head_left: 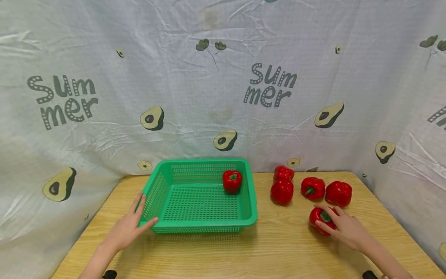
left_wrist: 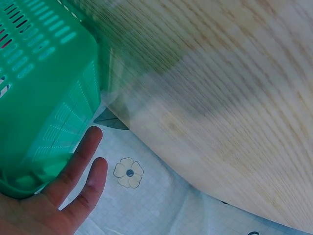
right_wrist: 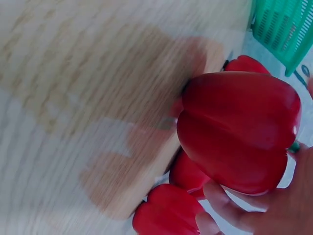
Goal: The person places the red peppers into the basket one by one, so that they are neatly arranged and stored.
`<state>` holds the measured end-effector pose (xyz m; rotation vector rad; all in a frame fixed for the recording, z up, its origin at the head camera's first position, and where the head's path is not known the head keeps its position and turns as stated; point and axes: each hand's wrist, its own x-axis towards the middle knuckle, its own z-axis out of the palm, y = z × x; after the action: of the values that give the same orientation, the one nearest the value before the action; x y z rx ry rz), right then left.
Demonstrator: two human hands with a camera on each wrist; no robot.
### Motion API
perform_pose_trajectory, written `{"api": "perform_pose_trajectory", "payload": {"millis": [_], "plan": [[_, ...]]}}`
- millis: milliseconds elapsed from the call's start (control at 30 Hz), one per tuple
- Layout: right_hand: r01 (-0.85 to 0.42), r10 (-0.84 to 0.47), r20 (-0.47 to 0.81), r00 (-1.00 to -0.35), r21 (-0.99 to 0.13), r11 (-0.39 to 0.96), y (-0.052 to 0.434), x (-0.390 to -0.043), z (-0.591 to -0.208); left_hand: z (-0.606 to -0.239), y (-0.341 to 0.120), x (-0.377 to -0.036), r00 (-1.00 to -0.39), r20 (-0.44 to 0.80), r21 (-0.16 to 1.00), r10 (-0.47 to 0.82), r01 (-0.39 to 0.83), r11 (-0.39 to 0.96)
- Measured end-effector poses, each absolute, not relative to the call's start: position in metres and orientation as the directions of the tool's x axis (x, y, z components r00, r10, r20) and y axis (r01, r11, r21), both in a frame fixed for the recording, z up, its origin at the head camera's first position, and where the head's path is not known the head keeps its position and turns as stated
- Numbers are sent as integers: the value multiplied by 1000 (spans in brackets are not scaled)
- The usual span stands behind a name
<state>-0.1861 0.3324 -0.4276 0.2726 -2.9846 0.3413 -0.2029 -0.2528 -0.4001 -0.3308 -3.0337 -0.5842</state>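
My left hand touches the left end of the green plastic basket, its fingers spread straight along the rim. In the left wrist view two fingers of that hand extend past the basket wall. One red bell pepper stands inside the basket at its right end. On the right, my right hand grips a red bell pepper from above, fingers and thumb curled round it. The right wrist view shows this pepper close up, with the hand below and right of it.
Several more red bell peppers lie on the wooden table behind the right hand: a pepper with another behind it, one with a green stem, and one farther right. A printed cloth hangs behind the table.
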Motion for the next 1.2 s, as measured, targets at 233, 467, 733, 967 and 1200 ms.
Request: {"api": "perform_pose_trajectory", "payload": {"millis": [233,467,733,967,1200], "plan": [[-235,-204,280,-938,-80,969,328,-182,-432,-399,-253,-202,-979,56,368,198,205,907],[-282,-253,347,-903,-35,959,327,-183,-431,-397,-253,-203,-977,69,356,201,212,910],[-323,-302,360,-882,2,946,315,-187,-429,-399,-253,-202,-978,64,356,201,210,910],[-418,-378,442,-813,9,909,298,-193,-424,-399,-254,-198,-977,72,355,199,212,911],[-522,-469,478,-743,27,853,273,-200,-411,-399,-252,-201,-978,68,362,195,207,909]]}}
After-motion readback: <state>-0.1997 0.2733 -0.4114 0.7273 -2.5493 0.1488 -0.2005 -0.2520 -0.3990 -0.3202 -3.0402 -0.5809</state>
